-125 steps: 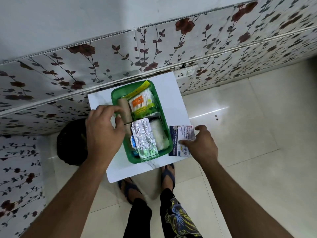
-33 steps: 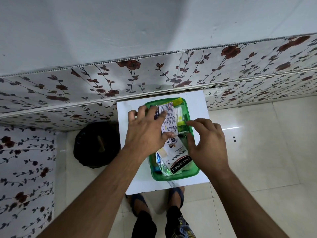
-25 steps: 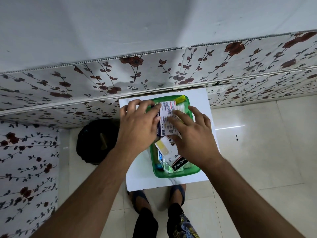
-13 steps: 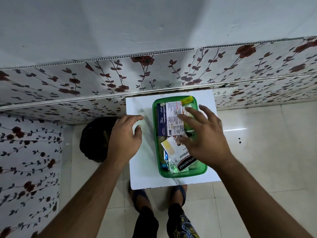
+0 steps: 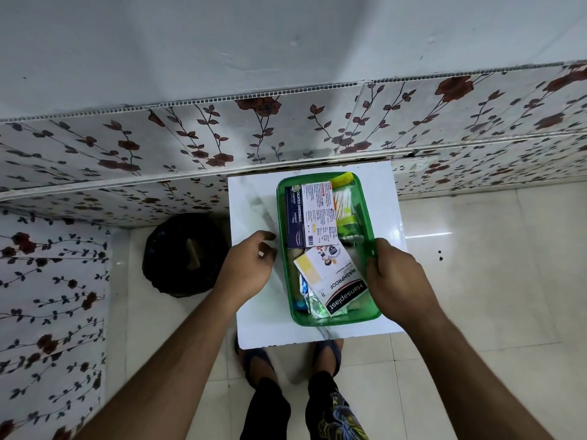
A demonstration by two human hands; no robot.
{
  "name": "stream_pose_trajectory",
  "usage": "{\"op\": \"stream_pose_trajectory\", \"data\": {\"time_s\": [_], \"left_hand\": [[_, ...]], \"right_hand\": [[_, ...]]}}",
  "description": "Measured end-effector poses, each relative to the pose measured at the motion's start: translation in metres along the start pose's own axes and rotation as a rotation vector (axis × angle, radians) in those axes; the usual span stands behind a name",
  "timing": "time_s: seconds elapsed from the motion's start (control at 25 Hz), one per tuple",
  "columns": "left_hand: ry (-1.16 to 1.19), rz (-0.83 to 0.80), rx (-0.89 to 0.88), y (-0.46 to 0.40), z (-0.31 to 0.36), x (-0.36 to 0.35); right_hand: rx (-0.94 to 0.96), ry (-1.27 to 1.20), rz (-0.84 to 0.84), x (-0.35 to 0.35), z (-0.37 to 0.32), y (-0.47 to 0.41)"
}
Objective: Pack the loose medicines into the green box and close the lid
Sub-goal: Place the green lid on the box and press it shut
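- Green box (image 5: 368, 319) is sitting on the white surface (image 5: 254, 319), which stands against the floral wall (image 5: 190, 138); long axis running away from the person.
- Box is looking full: dressings pack (image 5: 309, 217) lying flat on top at the far end, plaster pack (image 5: 336, 281) tilted over the near half, swab pack (image 5: 343, 206) along the far right side, foil strip (image 5: 313, 301) poking out under the plaster pack.
- No loose medicines are showing on the surface, so packing is probably done.
- Right hand (image 5: 398, 276) is resting on the box's right rim, fingers (image 5: 376, 249) curled and pinching the rim about midway, probably steadying or shifting the box.
- Left hand (image 5: 247, 268) is hovering just beside the left rim, not touching it; fingers loosely curled, gripping nothing. Likely coming in to brace the other side.
- No lid is visible anywhere; cannot tell where it is.
- Packs are piled flat, probably so a lid can seat; the tilted plaster pack is riding close to rim height and may get in the way.
- Dark round bin (image 5: 184, 254) is standing on the floor left of the surface, well clear.
- Person is standing at the near edge, feet partly under it.
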State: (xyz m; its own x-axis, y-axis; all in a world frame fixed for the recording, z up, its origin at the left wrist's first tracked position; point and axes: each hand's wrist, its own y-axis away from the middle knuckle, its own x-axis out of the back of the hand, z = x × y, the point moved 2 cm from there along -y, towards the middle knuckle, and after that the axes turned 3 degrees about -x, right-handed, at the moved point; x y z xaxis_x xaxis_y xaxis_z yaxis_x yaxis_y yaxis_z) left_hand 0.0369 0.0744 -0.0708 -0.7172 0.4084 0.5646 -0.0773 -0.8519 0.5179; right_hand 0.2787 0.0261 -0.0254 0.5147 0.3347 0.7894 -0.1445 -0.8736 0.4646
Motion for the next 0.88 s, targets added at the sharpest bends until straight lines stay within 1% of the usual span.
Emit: {"op": "stream_pose_trajectory", "data": {"time_s": [0.12, 0.24, 0.4, 0.48, 0.56, 0.64, 0.8, 0.88], "left_hand": [[0.004, -0.060, 0.041, 0.000, 0.000, -0.011], [0.050, -0.019, 0.113, -0.001, 0.006, -0.022], [-0.107, 0.023, 0.136, -0.008, 0.017, -0.028], [-0.048, 0.022, 0.167, -0.010, 0.016, -0.024], [0.084, 0.049, 0.202, -0.006, 0.013, -0.014], [0.160, 0.120, 0.197, 0.006, 0.009, 0.005], [0.138, 0.417, 0.118, 0.034, 0.000, 0.065], [0.137, 0.471, 0.056, 0.048, 0.006, 0.087]], "right_hand": [[0.017, -0.066, 0.076, 0.012, 0.002, 0.005], [0.002, -0.140, 0.179, 0.033, 0.015, 0.016], [-0.082, -0.179, 0.270, 0.059, 0.040, 0.026], [-0.144, -0.174, 0.285, 0.063, 0.054, 0.025], [-0.184, -0.164, 0.281, 0.062, 0.064, 0.023], [-0.186, -0.168, 0.263, 0.055, 0.067, 0.022], [-0.135, -0.179, 0.185, 0.029, 0.051, 0.017], [-0.093, -0.134, 0.143, 0.011, 0.037, 0.012]]}}
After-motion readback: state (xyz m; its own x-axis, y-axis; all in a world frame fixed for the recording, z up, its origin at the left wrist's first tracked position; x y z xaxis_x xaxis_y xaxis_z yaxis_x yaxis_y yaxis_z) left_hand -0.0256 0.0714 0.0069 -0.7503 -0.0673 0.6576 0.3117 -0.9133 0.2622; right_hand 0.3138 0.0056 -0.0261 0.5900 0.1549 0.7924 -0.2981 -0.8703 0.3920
